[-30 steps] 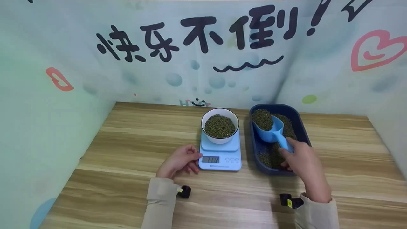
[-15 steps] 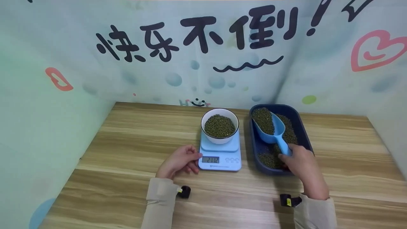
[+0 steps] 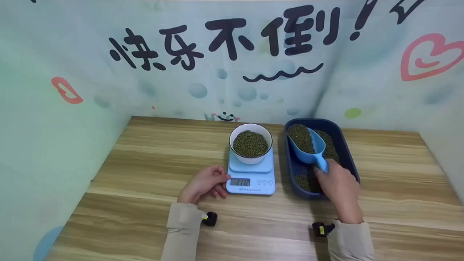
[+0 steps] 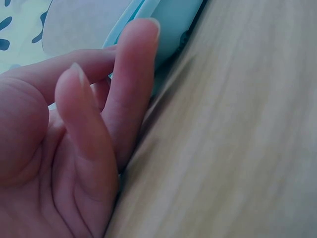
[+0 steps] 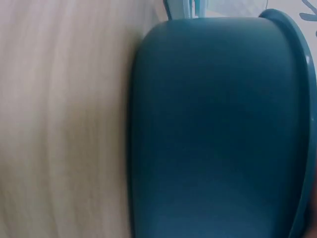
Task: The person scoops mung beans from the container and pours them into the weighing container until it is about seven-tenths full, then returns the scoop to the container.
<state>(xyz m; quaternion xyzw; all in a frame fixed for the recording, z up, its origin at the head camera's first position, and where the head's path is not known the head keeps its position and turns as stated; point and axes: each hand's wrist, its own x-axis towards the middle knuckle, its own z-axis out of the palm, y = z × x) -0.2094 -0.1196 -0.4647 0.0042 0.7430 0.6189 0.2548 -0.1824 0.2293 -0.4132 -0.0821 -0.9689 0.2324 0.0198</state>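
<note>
In the head view my right hand grips the handle of a blue scoop over a dark blue tub. Small green-brown beans, like mung beans, lie in the scoop. More of them cover parts of the tub's floor. To the left, a white bowl part-filled with beans stands on a light blue kitchen scale with its display lit. My left hand touches the scale's left edge, its fingers relaxed. The left wrist view shows fingers against the scale's side.
A wood-grain table carries everything. Behind it hangs a printed cloth backdrop, close to the bowl and tub. The tub's outer wall fills much of the right wrist view. A narrow strip of table separates scale and tub.
My right hand has shifted slightly left, turning the scoop's handle more upright in view. Beans spread further along the scoop than a second ago. My left hand, the bowl and the scale stay put.
</note>
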